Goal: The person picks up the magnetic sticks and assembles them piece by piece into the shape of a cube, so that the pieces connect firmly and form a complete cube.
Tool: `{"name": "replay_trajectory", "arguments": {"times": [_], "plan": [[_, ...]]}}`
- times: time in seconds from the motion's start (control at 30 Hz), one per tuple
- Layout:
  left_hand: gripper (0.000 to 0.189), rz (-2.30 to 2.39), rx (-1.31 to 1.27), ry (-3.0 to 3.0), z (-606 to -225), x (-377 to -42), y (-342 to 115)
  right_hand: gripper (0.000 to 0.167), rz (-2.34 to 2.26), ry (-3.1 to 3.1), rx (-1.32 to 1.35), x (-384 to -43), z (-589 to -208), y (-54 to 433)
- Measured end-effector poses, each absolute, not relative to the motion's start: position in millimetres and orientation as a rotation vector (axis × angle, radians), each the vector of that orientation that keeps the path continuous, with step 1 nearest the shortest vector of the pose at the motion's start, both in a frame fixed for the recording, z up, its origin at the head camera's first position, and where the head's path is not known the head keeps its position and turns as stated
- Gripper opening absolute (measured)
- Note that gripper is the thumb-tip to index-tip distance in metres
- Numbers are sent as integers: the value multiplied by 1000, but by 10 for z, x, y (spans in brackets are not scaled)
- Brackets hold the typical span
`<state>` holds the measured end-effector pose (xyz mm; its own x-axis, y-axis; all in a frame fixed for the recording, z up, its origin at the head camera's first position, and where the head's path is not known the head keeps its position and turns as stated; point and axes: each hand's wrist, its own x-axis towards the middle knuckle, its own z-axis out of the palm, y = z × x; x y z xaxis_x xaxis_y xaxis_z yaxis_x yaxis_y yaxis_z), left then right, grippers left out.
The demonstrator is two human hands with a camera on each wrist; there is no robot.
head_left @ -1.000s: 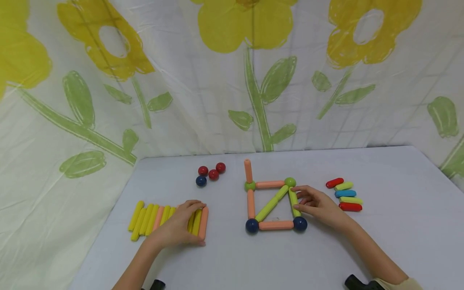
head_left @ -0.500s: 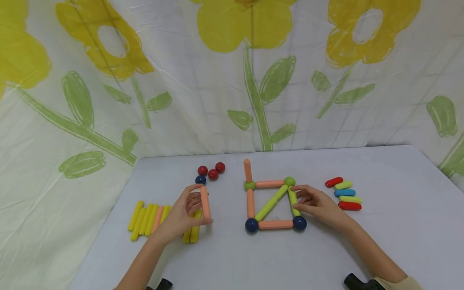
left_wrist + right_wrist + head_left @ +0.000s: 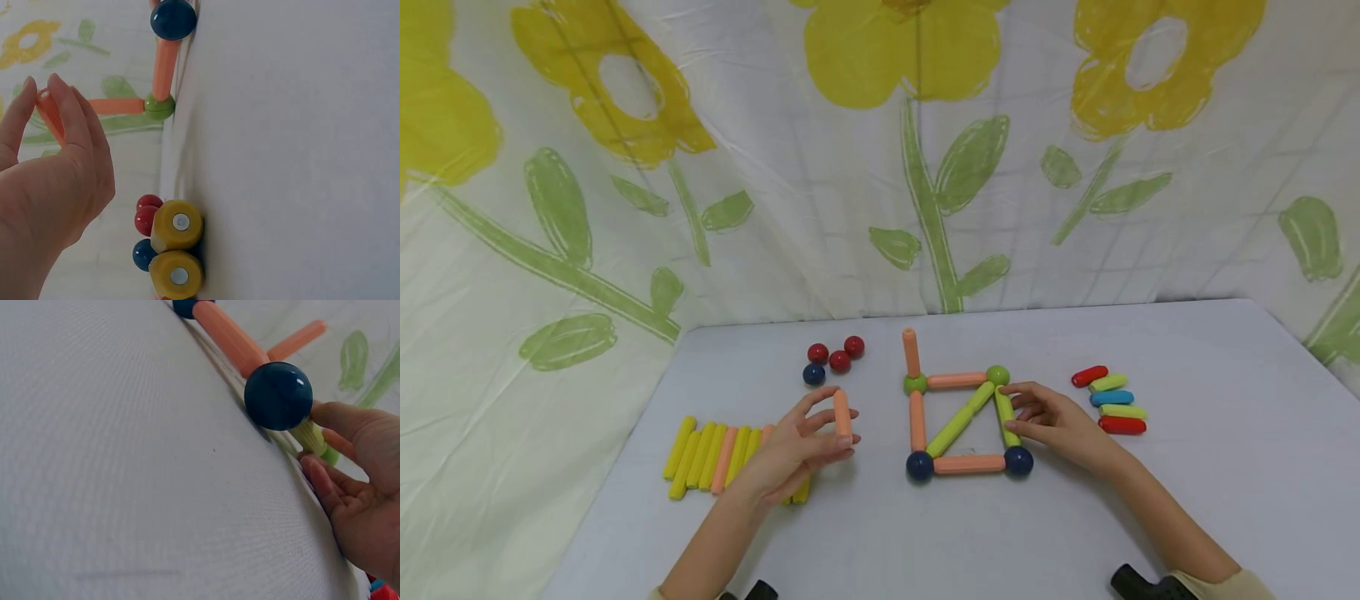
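Raised off the table, an orange magnetic building rod (image 3: 842,414) is pinched between the thumb and fingers of my left hand (image 3: 786,450); the left wrist view shows one rod end (image 3: 47,106) between the fingertips. My right hand (image 3: 1060,421) holds the yellow-green rod (image 3: 1006,412) on the right side of a flat square frame, thumb near the navy ball (image 3: 278,395). Orange rods (image 3: 970,464), navy balls (image 3: 920,466) and green balls (image 3: 997,375) form the frame, crossed by a diagonal yellow-green rod (image 3: 958,423). Another orange rod (image 3: 911,352) extends from its far left corner.
A row of yellow rods (image 3: 696,454) with a few orange ones lies at the left, partly behind my left hand. Red balls (image 3: 840,361) and a navy ball (image 3: 814,374) sit farther back. Short coloured rods (image 3: 1112,398) lie at the right. A flower-printed cloth (image 3: 820,208) hangs behind the table.
My left hand has picked the end orange rod from the row, lifted it and carried it a little right, tilting it more upright. My right hand stays at the frame.
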<state>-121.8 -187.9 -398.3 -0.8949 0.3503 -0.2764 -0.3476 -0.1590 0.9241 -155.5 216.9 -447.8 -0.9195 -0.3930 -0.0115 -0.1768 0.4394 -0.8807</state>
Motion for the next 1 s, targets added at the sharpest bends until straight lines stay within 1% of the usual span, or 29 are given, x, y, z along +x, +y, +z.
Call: {"name": "replay_trajectory", "arguments": {"times": [0.3,0.47,0.63,0.87,1.0], "plan": [[67,2077,183,1710,-3885,-1278,-1634,51,-1466,2483,-490,-1564,-4484,2178],[67,1989,305,1890,-3847,-1284,-1415,51,-1473,2484,-494,-1566,-4501,2181],[68,1939,343,2051,-3902,-1261,-1242,50,-1468,2501,-490,-1571,-4517,2179],[52,1950,475,2164,-3990,-1202,-1124,51,-1455,2499,-479,-1572,-4514,2192],[48,1957,571,2195,-4013,-1179,-1089,50,-1455,2502,-473,-1575,-4514,2196]]}}
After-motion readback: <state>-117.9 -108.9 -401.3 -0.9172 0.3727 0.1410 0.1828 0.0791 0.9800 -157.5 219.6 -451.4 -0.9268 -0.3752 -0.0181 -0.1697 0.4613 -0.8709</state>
